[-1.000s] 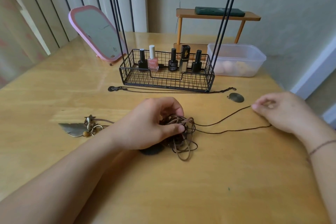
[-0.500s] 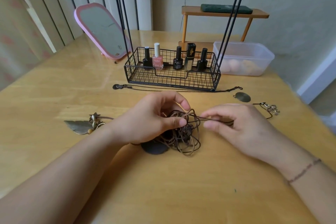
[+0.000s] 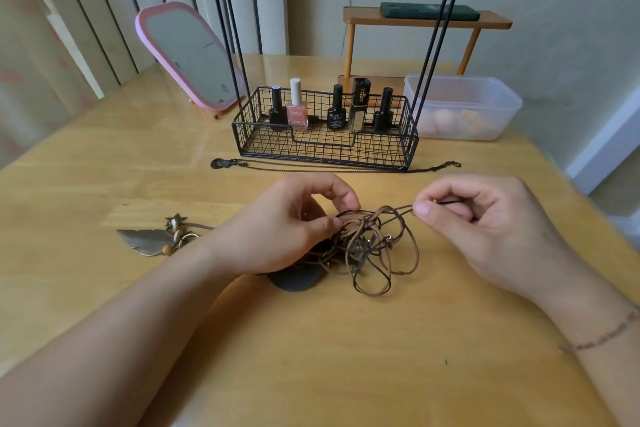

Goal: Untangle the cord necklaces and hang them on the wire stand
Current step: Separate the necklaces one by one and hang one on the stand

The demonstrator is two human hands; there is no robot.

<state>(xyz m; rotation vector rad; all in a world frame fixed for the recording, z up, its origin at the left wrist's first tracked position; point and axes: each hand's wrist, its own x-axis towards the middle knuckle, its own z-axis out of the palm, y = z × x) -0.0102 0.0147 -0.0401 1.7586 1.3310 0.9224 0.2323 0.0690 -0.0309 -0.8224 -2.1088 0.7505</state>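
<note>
Evidently for anchoring, the left hand (image 3: pixel 284 225) pinches the cord necklace tangle (image 3: pixel 367 246) on the worktop (image 3: pixel 346 357), while the right hand (image 3: pixel 485 222), its grip clamped on one strand, draws it free, well short of the wire stand (image 3: pixel 325 146).

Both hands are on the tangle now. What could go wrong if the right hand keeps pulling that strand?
1. The right hand pinches one cord while the left hand pins the tangle; pulling harder may tighten the knot.
2. A sudden release could sweep the hand toward the wire stand and its nail polish bottles.
</note>
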